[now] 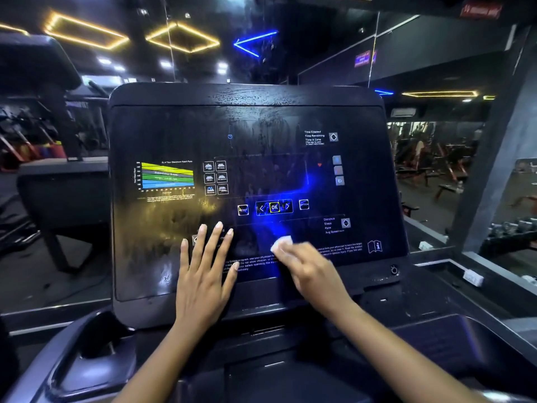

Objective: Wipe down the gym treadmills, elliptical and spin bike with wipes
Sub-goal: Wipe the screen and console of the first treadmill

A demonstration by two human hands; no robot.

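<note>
Nearest is the treadmill's dark lower dash (290, 373), with a deep cup recess (96, 344) at its near left; both forearms reach over it toward the console. The left hand (203, 274) lies flat on the lower middle of the console panel (174, 135), fingers straight and slightly spread, holding nothing. Just to its right, the right hand (308, 269) is blurred, its fingers bent over a small white wipe (282, 244) that it presses against the glass, below the controls. The wipe is crumpled and shows only past the fingertips.

The panel is glossy black and tilted back; its surface looks streaked and smeary, catching blue and yellow glare. A coloured heart-rate chart (167, 177) sits left of centre; a lit OK button (274, 207) glows just beyond the hands; small white print runs along the near edge.

Beyond the console stands a mirror wall (290, 53), reflecting yellow light frames (181, 36) and a blue arrow light (252, 43). Far left is another dark machine (37, 62); far right are benches with red frames (436, 164) in a dim room.
</note>
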